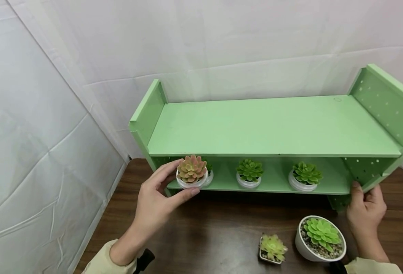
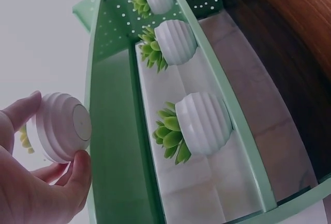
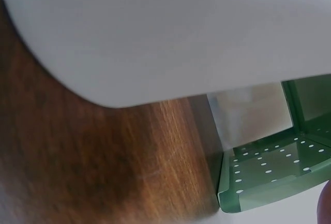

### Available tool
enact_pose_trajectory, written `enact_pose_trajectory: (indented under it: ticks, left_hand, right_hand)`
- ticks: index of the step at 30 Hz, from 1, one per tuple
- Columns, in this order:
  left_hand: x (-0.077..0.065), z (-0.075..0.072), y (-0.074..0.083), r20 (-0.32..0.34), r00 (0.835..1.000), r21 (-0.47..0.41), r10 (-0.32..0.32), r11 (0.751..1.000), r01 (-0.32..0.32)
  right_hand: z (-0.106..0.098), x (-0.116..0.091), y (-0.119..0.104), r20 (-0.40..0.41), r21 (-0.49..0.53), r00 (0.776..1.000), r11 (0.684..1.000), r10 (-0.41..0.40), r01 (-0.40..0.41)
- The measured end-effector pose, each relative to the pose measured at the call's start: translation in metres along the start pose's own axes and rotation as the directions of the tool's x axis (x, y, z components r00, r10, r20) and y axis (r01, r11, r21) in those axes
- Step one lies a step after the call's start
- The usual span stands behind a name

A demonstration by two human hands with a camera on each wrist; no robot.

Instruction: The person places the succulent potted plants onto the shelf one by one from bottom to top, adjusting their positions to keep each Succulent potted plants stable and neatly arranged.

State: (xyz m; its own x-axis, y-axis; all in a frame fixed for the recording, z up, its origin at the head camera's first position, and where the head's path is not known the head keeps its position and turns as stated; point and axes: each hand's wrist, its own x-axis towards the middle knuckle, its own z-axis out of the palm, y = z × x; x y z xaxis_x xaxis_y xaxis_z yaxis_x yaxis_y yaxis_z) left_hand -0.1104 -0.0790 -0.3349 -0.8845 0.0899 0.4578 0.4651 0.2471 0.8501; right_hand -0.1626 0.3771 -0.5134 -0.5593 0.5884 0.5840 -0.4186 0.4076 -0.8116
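Note:
My left hand (image 1: 157, 198) pinches a pink-and-green potted succulent (image 1: 192, 169) between thumb and fingers, in front of the left end of a green two-tier shelf (image 1: 273, 125). In the left wrist view its white ribbed pot (image 2: 59, 125) is tilted, the round base showing. Behind it, one green succulent (image 1: 209, 175) is partly hidden on the lower tier. Two more green succulents, a middle one (image 1: 249, 173) and a right one (image 1: 305, 176), stand on that tier in white pots. At the lower right corner of the shelf, my right hand (image 1: 367, 211) grips the side panel, thumb at the front.
On the brown wooden table (image 1: 205, 243) stand a small square-potted succulent (image 1: 272, 248) and a larger round white pot (image 1: 302, 245) with a green succulent, close to my right forearm. White cloth (image 1: 222, 45) hangs behind the shelf and along the left side.

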Motion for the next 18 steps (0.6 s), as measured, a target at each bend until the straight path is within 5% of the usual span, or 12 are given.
enact_pose_trajectory:
  ticks: [18]
  left_hand:
    - [0.014,-0.001,0.005,-0.029,0.999,0.021,0.024,0.999,-0.024]
  right_hand:
    - [-0.001,0.000,-0.003,0.018,-0.031,1.000,1.000,-0.002,0.002]
